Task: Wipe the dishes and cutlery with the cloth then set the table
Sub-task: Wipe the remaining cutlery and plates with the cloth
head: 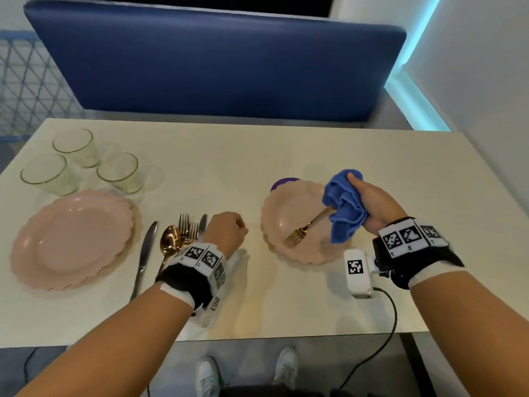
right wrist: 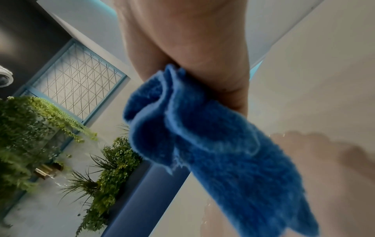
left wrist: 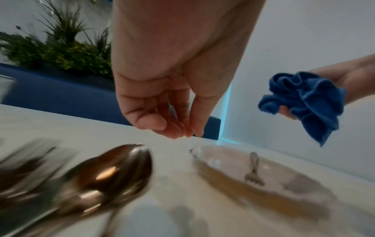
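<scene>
My right hand (head: 369,202) grips a crumpled blue cloth (head: 346,207) above the right edge of a pink scalloped plate (head: 274,213). A gold fork (head: 305,228) lies on that plate, tines toward me, its handle end hidden under the cloth. The left wrist view shows the fork (left wrist: 253,168) resting on the plate (left wrist: 223,162) with the cloth (left wrist: 304,102) held above it. My left hand (head: 229,227) hovers over the table between this plate and a cutlery pile (head: 177,236), fingers (left wrist: 178,128) hanging down and holding nothing. The right wrist view is filled by the cloth (right wrist: 213,144).
A stack of pink plates (head: 71,239) sits at the left with three glasses (head: 77,147) behind it. Gold spoons (left wrist: 113,171), forks and two knives (head: 146,253) lie beside them. A purple object (head: 283,183) peeks from behind the right plate. A blue bench (head: 214,58) backs the table.
</scene>
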The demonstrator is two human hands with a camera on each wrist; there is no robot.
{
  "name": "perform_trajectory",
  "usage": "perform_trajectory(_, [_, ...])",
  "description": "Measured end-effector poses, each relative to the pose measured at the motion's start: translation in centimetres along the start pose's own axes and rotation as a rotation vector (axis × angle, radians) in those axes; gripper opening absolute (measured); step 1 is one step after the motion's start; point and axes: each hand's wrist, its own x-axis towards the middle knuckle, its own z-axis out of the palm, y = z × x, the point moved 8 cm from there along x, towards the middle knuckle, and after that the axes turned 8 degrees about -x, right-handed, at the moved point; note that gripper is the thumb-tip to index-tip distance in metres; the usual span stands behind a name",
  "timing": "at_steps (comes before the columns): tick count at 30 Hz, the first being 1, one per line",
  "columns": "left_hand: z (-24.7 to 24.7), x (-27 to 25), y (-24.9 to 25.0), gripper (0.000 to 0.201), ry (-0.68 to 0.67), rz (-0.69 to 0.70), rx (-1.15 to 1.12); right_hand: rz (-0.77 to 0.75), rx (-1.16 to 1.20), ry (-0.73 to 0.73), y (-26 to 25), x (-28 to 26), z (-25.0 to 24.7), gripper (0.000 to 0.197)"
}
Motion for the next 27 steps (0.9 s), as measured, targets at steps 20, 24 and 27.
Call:
perform_trajectory(20, [12.0,7.6,16.8,0.062,-0.335,0.108,0.356,0.073,-0.412,-0.076,4.2,0.2,-9.2,0.033])
perform_trajectory(24, [11.4,8.3,15.2,0.025,-0.386,-0.017,0.02,0.037,-0.47,-0.101,3.8,0.9,-8.6,0.03])
perform_trajectory(27, [9.9,8.8,15.0,0.016,-0.342,-0.063,-0.427,-0.007,-0.481,-0.118,2.9,2.0,-7.3,0.03])
